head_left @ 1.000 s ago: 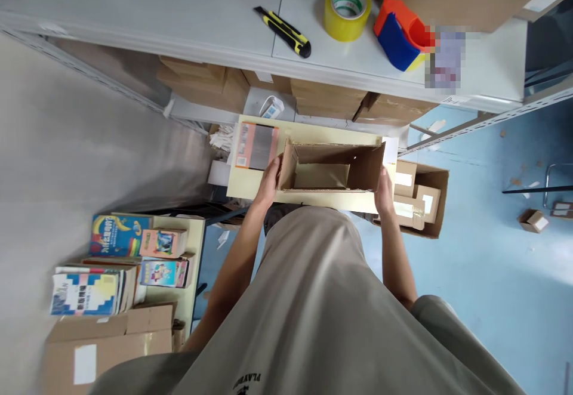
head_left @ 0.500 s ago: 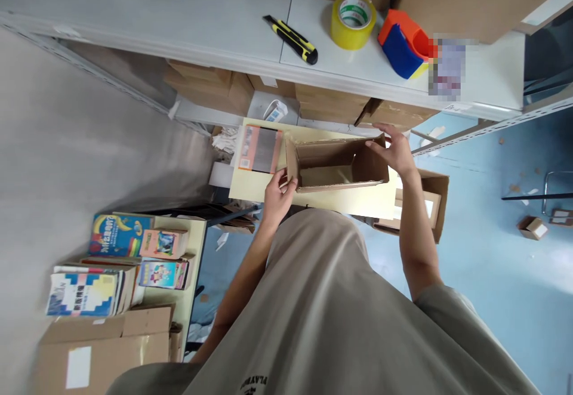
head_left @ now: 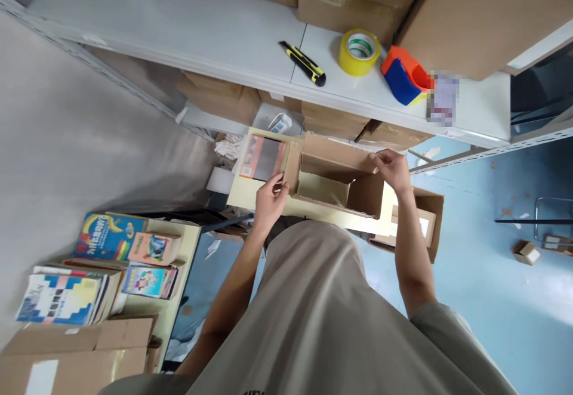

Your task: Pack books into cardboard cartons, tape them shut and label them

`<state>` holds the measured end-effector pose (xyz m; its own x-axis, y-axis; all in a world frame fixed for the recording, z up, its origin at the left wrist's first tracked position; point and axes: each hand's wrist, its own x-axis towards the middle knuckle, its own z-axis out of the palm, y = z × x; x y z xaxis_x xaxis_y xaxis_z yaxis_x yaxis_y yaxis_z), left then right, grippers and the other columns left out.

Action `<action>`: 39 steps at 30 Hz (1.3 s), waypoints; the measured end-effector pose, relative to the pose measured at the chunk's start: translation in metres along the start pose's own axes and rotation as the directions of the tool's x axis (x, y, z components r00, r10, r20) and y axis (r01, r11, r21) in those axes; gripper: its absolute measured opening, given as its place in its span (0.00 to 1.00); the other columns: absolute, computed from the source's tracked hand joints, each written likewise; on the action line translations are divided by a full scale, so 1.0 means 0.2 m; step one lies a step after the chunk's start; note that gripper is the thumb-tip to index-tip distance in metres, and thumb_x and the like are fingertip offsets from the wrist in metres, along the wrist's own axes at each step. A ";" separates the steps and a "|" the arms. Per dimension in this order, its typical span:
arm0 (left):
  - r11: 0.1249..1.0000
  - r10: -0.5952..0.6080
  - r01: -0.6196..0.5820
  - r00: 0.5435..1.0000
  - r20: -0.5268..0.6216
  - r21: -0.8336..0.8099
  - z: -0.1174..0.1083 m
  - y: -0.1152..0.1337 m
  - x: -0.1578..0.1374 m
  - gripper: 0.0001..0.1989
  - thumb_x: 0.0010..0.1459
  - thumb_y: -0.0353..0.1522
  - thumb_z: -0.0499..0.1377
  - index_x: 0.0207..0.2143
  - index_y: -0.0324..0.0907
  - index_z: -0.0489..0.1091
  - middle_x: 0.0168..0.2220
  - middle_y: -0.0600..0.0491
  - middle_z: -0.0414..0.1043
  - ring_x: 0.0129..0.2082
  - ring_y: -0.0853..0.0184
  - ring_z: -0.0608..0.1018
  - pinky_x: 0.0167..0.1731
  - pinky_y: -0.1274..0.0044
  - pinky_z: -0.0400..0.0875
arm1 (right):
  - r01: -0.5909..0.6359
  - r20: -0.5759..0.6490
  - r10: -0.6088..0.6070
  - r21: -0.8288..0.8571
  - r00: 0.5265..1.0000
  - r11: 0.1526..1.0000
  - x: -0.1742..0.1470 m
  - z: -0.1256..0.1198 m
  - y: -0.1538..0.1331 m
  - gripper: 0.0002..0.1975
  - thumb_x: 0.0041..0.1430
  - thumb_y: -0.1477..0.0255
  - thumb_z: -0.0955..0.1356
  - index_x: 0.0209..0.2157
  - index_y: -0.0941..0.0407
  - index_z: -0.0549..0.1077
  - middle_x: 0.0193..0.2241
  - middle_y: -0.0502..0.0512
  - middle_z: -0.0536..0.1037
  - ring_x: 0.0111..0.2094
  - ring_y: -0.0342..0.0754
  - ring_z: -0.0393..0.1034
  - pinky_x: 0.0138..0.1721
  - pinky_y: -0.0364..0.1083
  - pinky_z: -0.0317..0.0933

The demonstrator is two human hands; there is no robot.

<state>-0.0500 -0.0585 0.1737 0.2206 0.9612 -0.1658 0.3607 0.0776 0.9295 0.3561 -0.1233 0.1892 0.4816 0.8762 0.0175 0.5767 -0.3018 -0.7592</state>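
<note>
Head view: box [head_left: 331, 169] lies between left grip [head_left: 270, 204], closure unclear, and right grip [head_left: 394, 172], pinching its edge.

From my feed I can make out the Chinese characters 为什么 at the start of the title on the blue picture book [head_left: 110, 237] with the banana. The white-and-blue book [head_left: 60, 299] carries a dark vertical title beginning 新版, the rest too soft for me to read. The yellow tape roll [head_left: 353, 66] has a green-and-white core label with print too small to decipher, and the lettering on the T-shirt [head_left: 326, 323] is upside down and cut off at my frame edge
</note>
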 end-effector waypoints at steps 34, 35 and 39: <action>0.893 0.220 -0.402 0.782 0.584 0.203 -0.02 0.08 -0.03 0.11 0.80 0.43 0.59 0.48 0.49 0.78 0.66 0.46 0.84 0.78 0.49 0.75 0.76 0.55 0.73 | -0.167 -0.145 0.171 0.037 0.975 0.985 0.06 0.26 -0.06 0.29 0.75 0.37 0.66 0.43 0.50 0.74 0.40 0.55 0.86 0.26 0.51 0.80 0.42 0.54 0.76; 0.893 0.214 -0.397 0.790 0.575 0.212 -0.02 0.08 -0.02 0.11 0.80 0.43 0.59 0.49 0.49 0.77 0.64 0.46 0.85 0.76 0.49 0.78 0.74 0.56 0.75 | -0.154 -0.138 0.159 0.044 0.978 0.987 0.05 0.25 -0.06 0.30 0.75 0.36 0.65 0.44 0.50 0.74 0.40 0.54 0.86 0.26 0.51 0.81 0.41 0.54 0.76; 0.868 0.183 -0.370 0.858 0.479 0.331 -0.02 0.07 0.01 0.11 0.80 0.45 0.60 0.48 0.51 0.78 0.50 0.48 0.89 0.52 0.52 0.90 0.54 0.66 0.83 | -0.112 -0.090 0.119 0.079 0.989 0.991 0.02 0.22 -0.06 0.35 0.73 0.30 0.64 0.46 0.49 0.75 0.40 0.55 0.86 0.37 0.56 0.88 0.41 0.51 0.77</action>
<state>-0.0488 -0.0536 0.1873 0.6896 0.7124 -0.1301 0.5314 -0.3757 0.7593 0.3219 -0.1003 0.1697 0.6040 0.7969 -0.0148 0.4649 -0.3673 -0.8056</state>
